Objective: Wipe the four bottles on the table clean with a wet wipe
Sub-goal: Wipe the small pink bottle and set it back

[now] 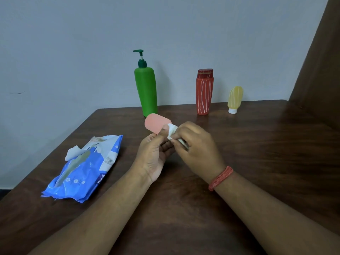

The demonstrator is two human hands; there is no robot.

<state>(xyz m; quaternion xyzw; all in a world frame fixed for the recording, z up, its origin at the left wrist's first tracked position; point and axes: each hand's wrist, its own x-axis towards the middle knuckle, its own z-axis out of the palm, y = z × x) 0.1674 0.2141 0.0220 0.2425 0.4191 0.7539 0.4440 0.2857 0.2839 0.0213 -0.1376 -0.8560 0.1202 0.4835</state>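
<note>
My left hand (pixel 153 153) grips a small pink bottle (pixel 156 123) above the middle of the dark wooden table (pixel 257 162), its rounded end pointing away from me. My right hand (pixel 197 146) pinches a crumpled white wet wipe (pixel 173 132) against the bottle's near end. Along the table's far edge stand a tall green pump bottle (pixel 146 89), a red bottle with white stripes (pixel 204 92) and a small yellow bottle (pixel 235 99) resting on its white cap.
A blue wet-wipe packet (pixel 84 168) lies on the table to the left, its flap open and a wipe poking out. A grey wall rises right behind the bottles. A brown panel stands at the far right.
</note>
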